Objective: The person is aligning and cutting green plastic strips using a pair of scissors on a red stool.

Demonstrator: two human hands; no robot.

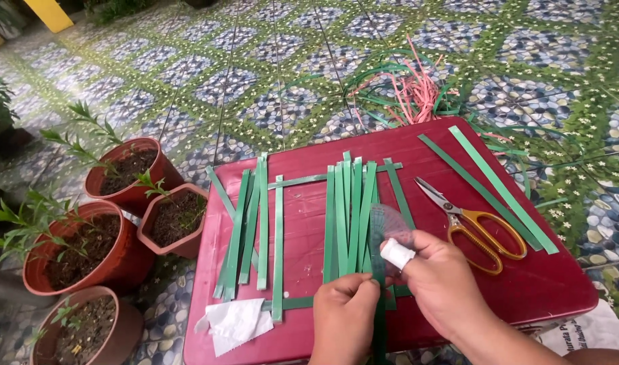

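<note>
Both hands [397,297] pinching green strip [378,270]

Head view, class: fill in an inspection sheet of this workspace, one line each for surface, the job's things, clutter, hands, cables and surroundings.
Surface: dark red table top, glossy, set on a patterned tiled floor.
Job's things: flat green strips laid side by side and crossed; one green strip pinched upright.
Clutter: yellow-handled scissors, white crumpled tissue, loose pink and green strands.
Hands: left hand pinches the strip; right hand, one finger bandaged, touches it.
Cables: nothing seen.
Surroundings: four brown plant pots to the left.
</note>
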